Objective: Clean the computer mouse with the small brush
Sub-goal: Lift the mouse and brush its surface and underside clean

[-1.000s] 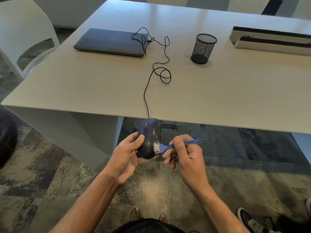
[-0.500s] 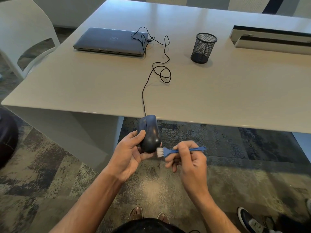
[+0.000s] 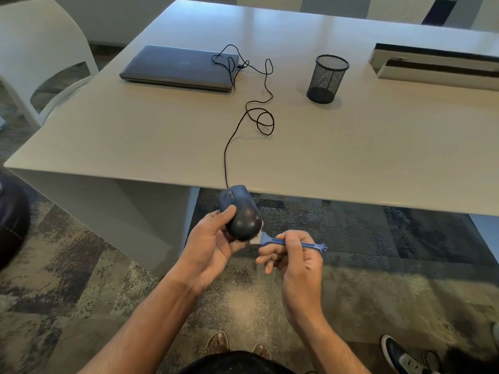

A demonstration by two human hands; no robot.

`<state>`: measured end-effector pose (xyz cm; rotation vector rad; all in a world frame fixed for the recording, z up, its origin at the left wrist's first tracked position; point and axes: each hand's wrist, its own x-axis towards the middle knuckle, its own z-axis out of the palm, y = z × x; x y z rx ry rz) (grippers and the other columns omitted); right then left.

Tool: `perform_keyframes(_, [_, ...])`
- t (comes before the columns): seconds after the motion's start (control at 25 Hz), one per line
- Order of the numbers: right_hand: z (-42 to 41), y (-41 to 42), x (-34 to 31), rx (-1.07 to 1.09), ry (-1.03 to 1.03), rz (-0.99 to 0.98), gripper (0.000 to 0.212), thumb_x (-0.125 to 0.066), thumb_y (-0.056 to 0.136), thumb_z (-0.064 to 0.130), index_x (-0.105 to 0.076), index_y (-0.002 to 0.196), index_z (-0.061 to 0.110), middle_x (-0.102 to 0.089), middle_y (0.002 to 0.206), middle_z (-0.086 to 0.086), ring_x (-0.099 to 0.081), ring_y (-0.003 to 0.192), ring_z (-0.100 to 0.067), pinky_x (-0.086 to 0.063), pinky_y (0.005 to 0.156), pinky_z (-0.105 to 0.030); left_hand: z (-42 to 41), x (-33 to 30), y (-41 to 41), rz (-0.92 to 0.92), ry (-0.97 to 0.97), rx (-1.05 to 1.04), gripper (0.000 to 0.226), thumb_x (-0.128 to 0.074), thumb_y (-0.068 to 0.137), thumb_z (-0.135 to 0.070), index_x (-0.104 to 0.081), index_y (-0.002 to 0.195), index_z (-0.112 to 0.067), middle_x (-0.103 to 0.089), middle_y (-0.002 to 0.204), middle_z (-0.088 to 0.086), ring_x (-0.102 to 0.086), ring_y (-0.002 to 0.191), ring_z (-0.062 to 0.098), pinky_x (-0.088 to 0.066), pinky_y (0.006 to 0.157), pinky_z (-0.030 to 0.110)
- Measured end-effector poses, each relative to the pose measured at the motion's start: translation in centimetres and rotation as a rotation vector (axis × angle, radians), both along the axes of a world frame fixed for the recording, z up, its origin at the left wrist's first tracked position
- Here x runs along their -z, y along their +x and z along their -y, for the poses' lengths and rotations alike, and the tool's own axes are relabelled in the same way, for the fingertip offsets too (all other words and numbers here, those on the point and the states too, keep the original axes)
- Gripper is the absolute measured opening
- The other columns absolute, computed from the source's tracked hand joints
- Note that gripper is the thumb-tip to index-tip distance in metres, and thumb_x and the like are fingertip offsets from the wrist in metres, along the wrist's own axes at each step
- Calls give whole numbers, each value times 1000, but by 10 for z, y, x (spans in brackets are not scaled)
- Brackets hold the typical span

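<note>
Gripping the mouse point(image 3: 241, 215) in your left hand point(image 3: 213, 245) off the table's point(image 3: 135, 136) near edge | right hand point(image 3: 294, 259) pinching brush point(image 3: 283, 241), bristles touching mouse.

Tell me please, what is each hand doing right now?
Left hand: holding the mouse.
Right hand: holding the brush.
</note>
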<state>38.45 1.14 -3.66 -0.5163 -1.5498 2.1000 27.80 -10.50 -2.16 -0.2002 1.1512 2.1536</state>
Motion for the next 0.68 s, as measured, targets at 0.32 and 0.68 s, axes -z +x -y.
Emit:
perform_keyframes(0.32, [-4, 10, -5, 110, 92, -22, 32, -44, 106, 26, -67, 83, 22, -72, 68, -17, -69, 55, -25, -50, 46, -25, -10, -2, 4, 27, 30, -22, 57, -67, 83, -18, -50, 133, 3, -71, 118, 25, -69, 109, 42, -62, 76, 51])
perform_keyframes(0.68, [8, 10, 1, -4, 111, -20, 25, -46, 102, 27, -60, 93, 9, -73, 71, -18, -71, 58, -30, -52, 48, -29, -11, 2, 7, -22, 39, 7, 45, -65, 83, -17, -50, 124, -6, -69, 118, 25, -72, 98, 39, -56, 88, 60])
